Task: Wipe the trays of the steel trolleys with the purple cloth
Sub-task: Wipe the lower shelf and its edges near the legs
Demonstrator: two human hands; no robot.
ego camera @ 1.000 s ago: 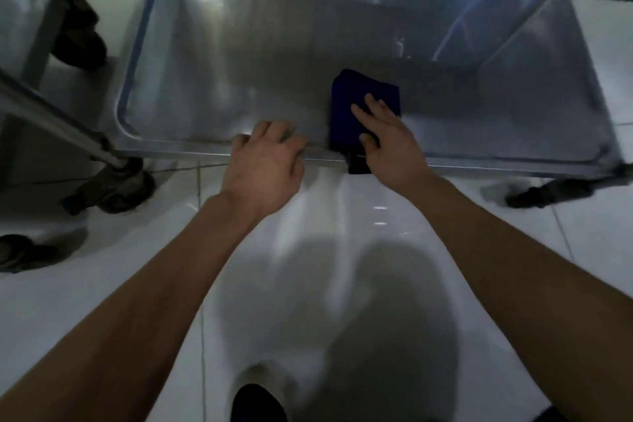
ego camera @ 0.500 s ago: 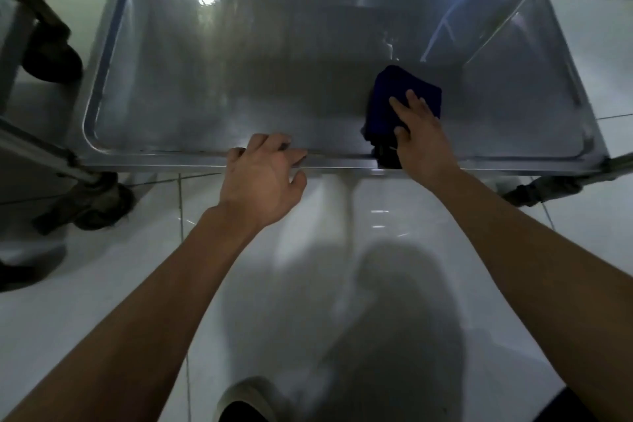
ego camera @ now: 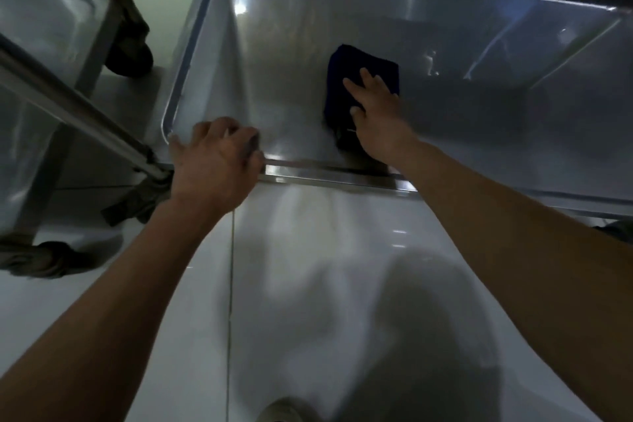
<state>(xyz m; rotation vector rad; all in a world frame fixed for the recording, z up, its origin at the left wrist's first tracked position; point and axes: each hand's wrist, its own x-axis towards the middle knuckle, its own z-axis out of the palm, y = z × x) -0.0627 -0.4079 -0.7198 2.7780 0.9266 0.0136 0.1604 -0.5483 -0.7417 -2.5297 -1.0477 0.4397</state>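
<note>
Right hand (ego camera: 375,120) flat, fingers spread, pressing the folded purple cloth (ego camera: 359,79) on the floor of the lower steel tray (ego camera: 274,55), near its front rim, a little right of centre. Left hand (ego camera: 215,161) clamps the rim at the near-left corner. Cloth looks soft and light, slides easily on slick steel — hold by palm pressure. The cloth's near end is hidden under the palm; right end of tray cut off — second trolley (ego camera: 44,55) at left is partly seen.

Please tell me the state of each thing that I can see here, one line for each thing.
purple cloth: folded, flat on the tray, under the right hand
right hand: open, pressing the cloth
left hand: gripping the tray's near rim
tray: bare, shiny
</note>
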